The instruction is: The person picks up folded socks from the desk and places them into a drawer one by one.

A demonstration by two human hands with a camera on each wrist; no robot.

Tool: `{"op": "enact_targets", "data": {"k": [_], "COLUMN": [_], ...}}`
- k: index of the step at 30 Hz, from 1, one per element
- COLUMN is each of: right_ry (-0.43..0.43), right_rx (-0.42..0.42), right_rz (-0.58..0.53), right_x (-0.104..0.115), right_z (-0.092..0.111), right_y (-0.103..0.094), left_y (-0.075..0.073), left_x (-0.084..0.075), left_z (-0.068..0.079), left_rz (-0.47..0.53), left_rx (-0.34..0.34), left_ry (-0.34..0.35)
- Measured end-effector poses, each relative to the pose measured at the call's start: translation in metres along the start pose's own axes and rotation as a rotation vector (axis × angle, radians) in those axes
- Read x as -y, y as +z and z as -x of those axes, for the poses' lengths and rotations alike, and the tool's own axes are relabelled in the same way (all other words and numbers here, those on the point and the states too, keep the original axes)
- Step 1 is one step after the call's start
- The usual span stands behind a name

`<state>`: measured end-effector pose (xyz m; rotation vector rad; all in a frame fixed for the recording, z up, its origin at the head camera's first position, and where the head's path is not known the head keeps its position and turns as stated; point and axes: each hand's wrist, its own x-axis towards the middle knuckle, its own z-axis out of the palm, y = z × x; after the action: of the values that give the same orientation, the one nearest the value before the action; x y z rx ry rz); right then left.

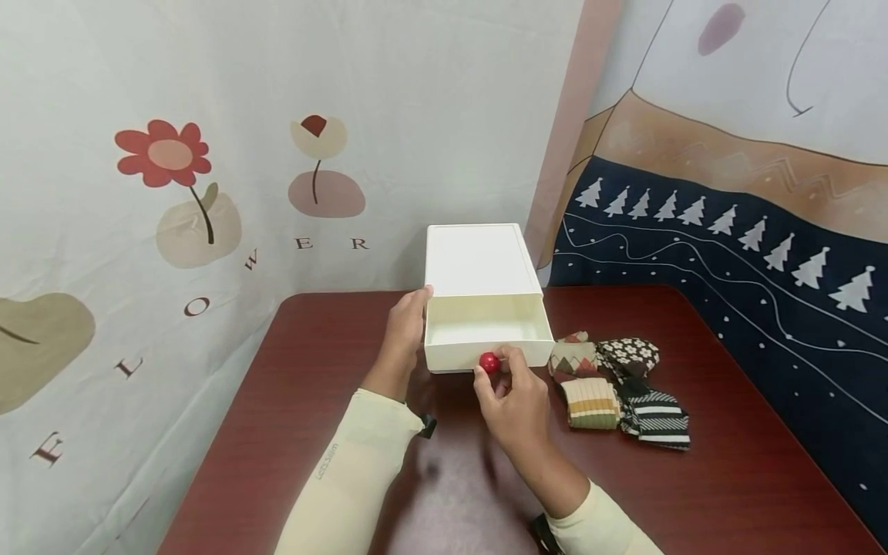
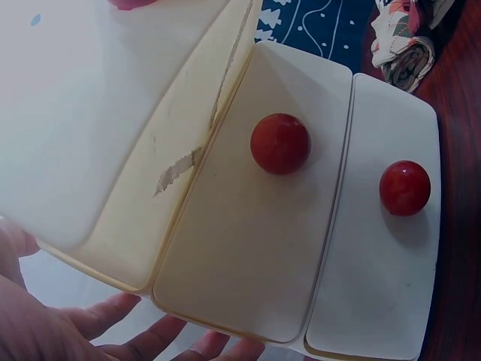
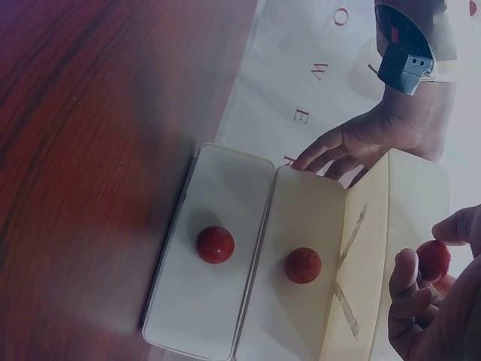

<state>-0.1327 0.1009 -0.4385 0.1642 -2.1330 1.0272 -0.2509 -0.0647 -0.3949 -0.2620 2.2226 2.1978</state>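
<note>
A white drawer box [image 1: 479,258] stands on the table with its top drawer [image 1: 444,357] pulled out, the pale interior showing. My right hand [image 1: 516,405] pinches the round red knob [image 1: 489,362] on that drawer's front between thumb and fingers. Against the box's left side rests my left hand [image 1: 404,327], its fingers [image 2: 154,337] stretched along the wall. Below the open drawer, the wrist views show two closed drawers, the middle one [image 2: 248,248] and the bottom one [image 3: 199,308], each with a red knob.
To the right of the box lie several rolled patterned socks, including a yellow-striped pair [image 1: 592,403] and a black-and-white striped pair [image 1: 657,418]. The dark red table [image 1: 277,432] meets a printed cloth [image 1: 388,139] behind and a navy one [image 1: 763,331] at the right.
</note>
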Motion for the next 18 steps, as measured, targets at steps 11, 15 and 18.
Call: {"op": "enact_targets", "data": {"k": [11,15,18], "right_ry": [-0.089,-0.109,-0.105], "right_rx": [-0.051,-0.065,-0.033], "right_rz": [0.003,0.065,0.142], "right_x": [-0.008,-0.018,-0.03], "right_z": [0.005,0.004,0.0], "right_y": [-0.019,-0.033,-0.042], "left_y": [-0.001,-0.001,-0.002], "left_x": [0.0,-0.001,-0.002], "left_z": [0.001,0.003,0.003], "left_rz": [0.002,-0.012,-0.02], "left_rx": [0.008,0.01,0.009], "left_ry": [-0.019,-0.028,-0.021]}}
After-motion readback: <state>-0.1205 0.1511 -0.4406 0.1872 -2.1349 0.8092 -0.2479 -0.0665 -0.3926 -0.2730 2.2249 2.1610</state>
